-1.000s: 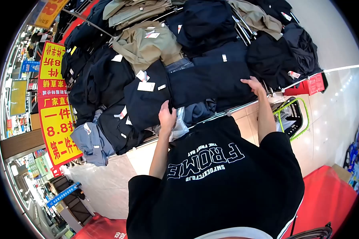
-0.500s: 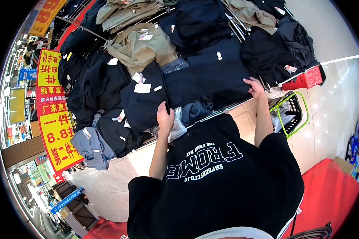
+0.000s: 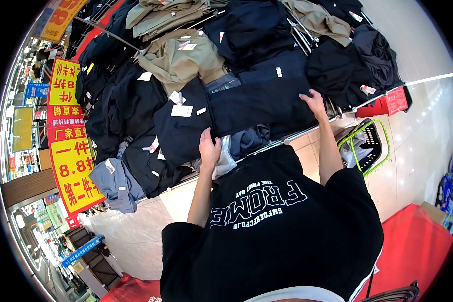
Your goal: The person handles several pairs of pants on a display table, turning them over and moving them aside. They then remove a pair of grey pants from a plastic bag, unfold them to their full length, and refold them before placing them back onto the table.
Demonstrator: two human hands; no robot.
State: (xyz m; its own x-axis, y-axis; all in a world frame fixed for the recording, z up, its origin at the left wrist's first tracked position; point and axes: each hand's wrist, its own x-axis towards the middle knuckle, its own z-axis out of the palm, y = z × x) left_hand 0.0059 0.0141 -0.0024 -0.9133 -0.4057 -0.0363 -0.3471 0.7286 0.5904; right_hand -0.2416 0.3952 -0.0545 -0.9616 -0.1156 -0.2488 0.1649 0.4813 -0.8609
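Note:
A dark navy garment (image 3: 259,103) with white tags lies spread across a heap of folded clothes on a display rack. My left hand (image 3: 209,145) is closed on its near left fold, beside a clear plastic bag (image 3: 225,161). My right hand (image 3: 314,103) lies flat on the garment's right end with the fingers spread, close to the rack's metal rail (image 3: 307,132).
Khaki garments (image 3: 183,58) and more dark clothes fill the rack behind. A grey-blue garment (image 3: 113,183) hangs off the left end. A red and yellow sale sign (image 3: 68,136) stands at the left. A green-rimmed shopping basket (image 3: 362,146) sits on the tiled floor at the right.
My right hand has slid a little up and to the left along the navy garment. My left hand keeps its hold in the same place.

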